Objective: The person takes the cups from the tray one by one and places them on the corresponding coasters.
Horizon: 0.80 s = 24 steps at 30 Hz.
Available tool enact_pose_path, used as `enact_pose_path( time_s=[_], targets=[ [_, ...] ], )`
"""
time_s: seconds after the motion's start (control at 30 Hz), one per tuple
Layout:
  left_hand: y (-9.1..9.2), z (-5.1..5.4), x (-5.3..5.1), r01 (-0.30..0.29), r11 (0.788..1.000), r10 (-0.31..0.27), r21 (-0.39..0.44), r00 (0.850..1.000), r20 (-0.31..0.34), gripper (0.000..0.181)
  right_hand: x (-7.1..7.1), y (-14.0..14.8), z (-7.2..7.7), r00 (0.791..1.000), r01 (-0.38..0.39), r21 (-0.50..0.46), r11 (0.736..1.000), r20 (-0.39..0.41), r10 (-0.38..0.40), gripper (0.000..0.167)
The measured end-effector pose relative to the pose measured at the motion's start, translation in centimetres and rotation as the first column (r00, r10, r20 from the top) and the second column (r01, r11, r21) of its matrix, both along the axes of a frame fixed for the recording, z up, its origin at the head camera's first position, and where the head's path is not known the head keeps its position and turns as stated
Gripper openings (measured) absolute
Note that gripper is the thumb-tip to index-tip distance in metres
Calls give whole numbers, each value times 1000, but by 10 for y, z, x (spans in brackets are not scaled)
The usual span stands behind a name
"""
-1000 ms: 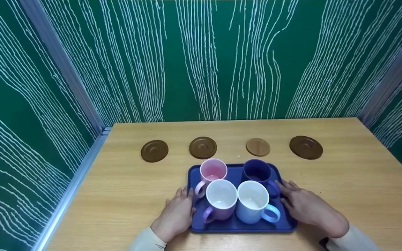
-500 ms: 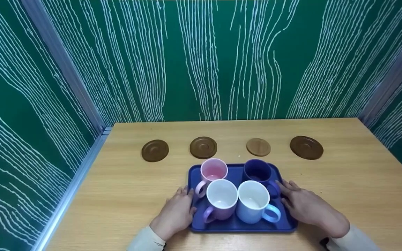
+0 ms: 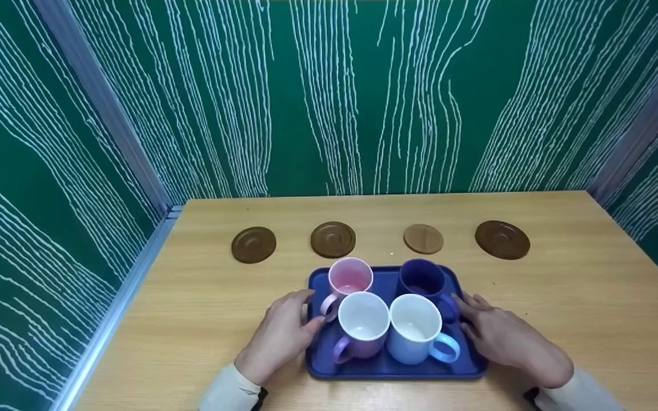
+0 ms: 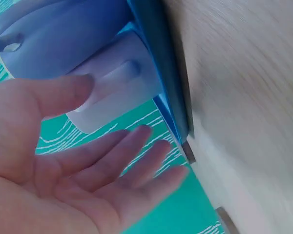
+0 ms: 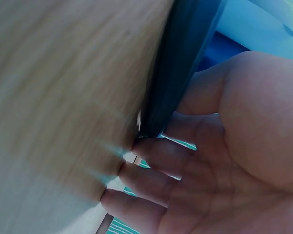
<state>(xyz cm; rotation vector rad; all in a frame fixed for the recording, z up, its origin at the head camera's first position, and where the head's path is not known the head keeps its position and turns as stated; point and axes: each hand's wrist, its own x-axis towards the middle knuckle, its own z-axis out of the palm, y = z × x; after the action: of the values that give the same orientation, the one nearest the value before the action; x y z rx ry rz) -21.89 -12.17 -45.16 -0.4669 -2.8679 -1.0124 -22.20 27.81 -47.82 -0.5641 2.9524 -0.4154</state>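
Observation:
A blue tray (image 3: 397, 372) lies on the table bearing a pink mug (image 3: 350, 277), a dark blue mug (image 3: 421, 278), a purple mug with a white inside (image 3: 363, 325) and a light blue mug (image 3: 412, 337). My left hand (image 3: 280, 330) is at the tray's left side, thumb by the pink mug's handle. In the left wrist view its fingers (image 4: 136, 163) are spread and loosely bent, holding nothing. Against the tray's right rim rests my right hand (image 3: 506, 339). The right wrist view shows its thumb at the rim and its outstretched fingertips (image 5: 141, 180) touching the table.
Behind the tray, a row of round coasters crosses the wooden table (image 3: 203, 319): two dark ones (image 3: 253, 245) (image 3: 333, 240) at left, a lighter flat one (image 3: 423, 238), and a dark one (image 3: 502, 240) at right. Green walls with white lines stand around the table.
My left hand has come off the tray's left edge and turned, its thumb now over the rim near the pink mug's handle. The right hand, tray and mugs stay in place.

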Motion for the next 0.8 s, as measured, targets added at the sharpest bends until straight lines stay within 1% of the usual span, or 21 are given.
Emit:
enact_pose_path(
  time_s=[0.1, 0.17, 0.27, 0.37, 0.47, 0.6, 0.7, 0.8],
  targets=[
    [1, -1, -3, -3, 993, -1, 122, 1000, 28, 45, 0, -1, 1, 1000, 3, -2, 1000, 1, -3, 55],
    [2, -1, -5, -7, 979, -4, 204, 999, 54, 41, 1, -1, 1, 1000, -6, -5, 1000, -20, 6, 54],
    [4, -3, -8, -16, 955, -11, 296, 996, 88, 36, 1, 0, 1, 998, -20, -8, 1000, -62, 20, 53],
    [5, -6, -10, -18, 941, -25, 339, 992, 123, 32, 2, -1, 0, 997, -18, -12, 1000, -76, 17, 53],
    [6, -10, -12, -6, 936, -48, 351, 989, 143, 26, 3, -1, 0, 998, -10, -12, 1000, -61, 9, 53],
    [7, -15, -15, 20, 931, -77, 366, 987, 140, 19, 2, -1, 0, 999, -3, -4, 1000, -32, 3, 53],
    [7, -18, -17, 37, 911, -102, 412, 985, 137, 16, 2, -2, 1, 1000, 2, -2, 1000, -21, -2, 53],
    [8, -18, -17, 39, 891, -121, 453, 981, 153, 12, 2, -3, 1, 1000, 4, 3, 1000, -15, -4, 54]
  ],
)
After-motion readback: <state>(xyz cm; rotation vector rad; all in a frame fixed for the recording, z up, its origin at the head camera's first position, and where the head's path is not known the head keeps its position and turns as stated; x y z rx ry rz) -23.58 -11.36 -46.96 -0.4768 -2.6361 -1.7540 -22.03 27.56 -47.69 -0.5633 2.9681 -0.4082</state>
